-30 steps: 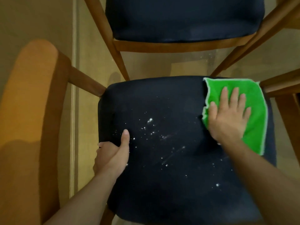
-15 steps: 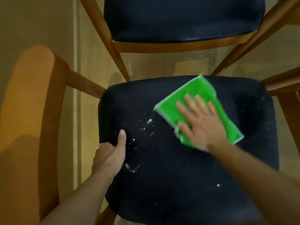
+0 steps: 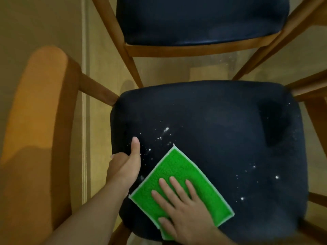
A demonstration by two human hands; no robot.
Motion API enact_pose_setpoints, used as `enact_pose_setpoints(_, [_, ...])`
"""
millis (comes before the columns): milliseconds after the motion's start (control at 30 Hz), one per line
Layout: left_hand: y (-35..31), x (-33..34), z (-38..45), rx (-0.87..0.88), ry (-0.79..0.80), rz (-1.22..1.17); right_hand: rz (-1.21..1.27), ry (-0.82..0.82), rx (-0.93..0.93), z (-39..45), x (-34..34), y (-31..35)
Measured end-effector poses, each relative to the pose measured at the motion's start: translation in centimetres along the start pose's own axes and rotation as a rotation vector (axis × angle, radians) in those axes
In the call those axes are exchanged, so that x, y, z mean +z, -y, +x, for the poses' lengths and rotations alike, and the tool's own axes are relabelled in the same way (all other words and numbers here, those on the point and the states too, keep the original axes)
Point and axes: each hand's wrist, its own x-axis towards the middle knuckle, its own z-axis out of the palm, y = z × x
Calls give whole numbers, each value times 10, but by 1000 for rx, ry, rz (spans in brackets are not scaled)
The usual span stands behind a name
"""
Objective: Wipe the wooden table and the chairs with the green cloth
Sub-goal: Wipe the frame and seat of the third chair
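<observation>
Sliding down from the middle of the seat, the green cloth (image 3: 178,188) now lies at the near left corner of the dark chair seat (image 3: 230,131), tilted like a diamond. The right hand (image 3: 184,211) presses flat on its near half, fingers straight and slightly spread, gripping nothing. The left hand (image 3: 124,165) holds the seat's left edge just beside the cloth, thumb stretched up on top and the other fingers curled over the side. White crumbs (image 3: 163,133) speckle the seat beyond the cloth and toward its right edge. A wooden armrest (image 3: 40,112) stands left; a second chair (image 3: 200,22) faces from the far side.
</observation>
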Motion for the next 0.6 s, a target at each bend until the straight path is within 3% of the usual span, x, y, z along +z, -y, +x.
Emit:
enact_pose_setpoints(100, [-2,0,-2,-17,15,-28,-13,-73,-53,25,-18,-57])
enact_pose_setpoints(233, [-9,0,-6,-101,57,-139,3,-207,343,88,-56,-119])
enact_pose_setpoints(400, [-14,0,-6,-226,73,-228,97,-236,660,134,-63,-102])
enact_pose_setpoints(467, [-19,-3,-11,-277,61,-302,105,-223,620,128,-55,-75])
enact_pose_setpoints(533, [-30,-14,-25,-293,74,-480,89,-194,459,102,-36,-35])
enact_pose_setpoints(600, [-36,-35,-48,-183,149,-600,82,-140,247,62,-10,10])
